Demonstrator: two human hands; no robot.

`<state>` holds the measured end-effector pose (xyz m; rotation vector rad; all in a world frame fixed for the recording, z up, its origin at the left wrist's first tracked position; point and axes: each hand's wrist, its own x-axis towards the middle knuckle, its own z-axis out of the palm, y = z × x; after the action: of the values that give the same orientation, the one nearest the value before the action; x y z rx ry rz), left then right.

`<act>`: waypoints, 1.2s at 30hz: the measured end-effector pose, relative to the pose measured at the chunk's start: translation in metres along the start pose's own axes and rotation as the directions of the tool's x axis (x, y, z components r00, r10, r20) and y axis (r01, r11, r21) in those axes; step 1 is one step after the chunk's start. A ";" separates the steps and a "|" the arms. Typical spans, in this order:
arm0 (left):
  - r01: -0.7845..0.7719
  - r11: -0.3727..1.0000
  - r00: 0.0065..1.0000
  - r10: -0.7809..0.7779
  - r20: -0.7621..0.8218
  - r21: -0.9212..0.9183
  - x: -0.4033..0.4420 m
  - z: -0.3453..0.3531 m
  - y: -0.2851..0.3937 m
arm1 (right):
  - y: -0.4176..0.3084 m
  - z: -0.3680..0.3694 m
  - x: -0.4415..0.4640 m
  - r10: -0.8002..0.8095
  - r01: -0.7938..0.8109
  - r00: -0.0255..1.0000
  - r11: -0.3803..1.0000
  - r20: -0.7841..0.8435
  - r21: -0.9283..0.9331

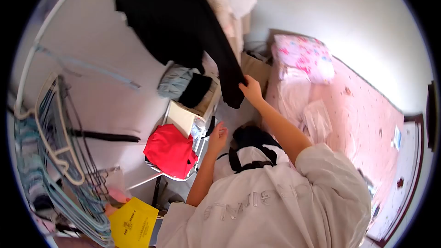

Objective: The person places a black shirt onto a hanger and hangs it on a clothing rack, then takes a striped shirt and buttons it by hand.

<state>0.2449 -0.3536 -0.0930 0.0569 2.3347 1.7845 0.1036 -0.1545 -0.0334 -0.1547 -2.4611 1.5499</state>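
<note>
A matte black top (pixel 161 18) spreads at eleven o'clock, its soft, long sleeve tapering towards the centre, where the fingers of the right hand (pixel 251 91) pinch its end. Just below centre, at six o'clock, the left hand (pixel 217 140) has loosely curled fingers, near crumpled red cloth (pixel 170 151) at eight. Thin, curved hangers (pixel 73 211) crowd eight to nine; a smooth pink bed (pixel 363 110) fills three.

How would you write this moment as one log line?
right hand: gripping black long-sleeved top by sleeve | left hand: loosely open, apart from top | red cloth: left of left hand
</note>
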 end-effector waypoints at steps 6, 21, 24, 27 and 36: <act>0.048 0.999 0.989 -0.045 0.141 -0.019 0.000 0.005 -0.010 | 0.058 -0.041 -0.078 0.245 -0.251 0.967 0.960 -0.065 -0.124; 0.091 0.992 0.903 -0.121 0.412 0.093 0.021 0.044 -0.003 | 0.216 -0.126 -0.255 0.493 -0.793 0.410 0.608 -0.767 -0.034; 0.088 0.991 0.894 -0.122 0.432 0.097 0.023 0.050 -0.003 | 0.214 -0.137 -0.268 0.495 -0.765 0.404 0.644 -0.769 0.012; 0.070 0.994 0.890 -0.102 0.444 0.086 0.022 0.050 -0.010 | 0.208 -0.141 -0.264 0.396 -0.739 0.394 0.673 -0.829 -0.030; 0.029 0.986 0.863 -0.107 0.493 0.164 0.030 0.064 -0.004 | 0.175 -0.180 -0.250 0.530 -0.942 0.243 0.328 -0.813 -0.068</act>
<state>0.2278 -0.2889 -0.1168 0.4059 2.0496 1.3473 0.3844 0.0264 -0.1499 -2.0120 -2.0718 0.5393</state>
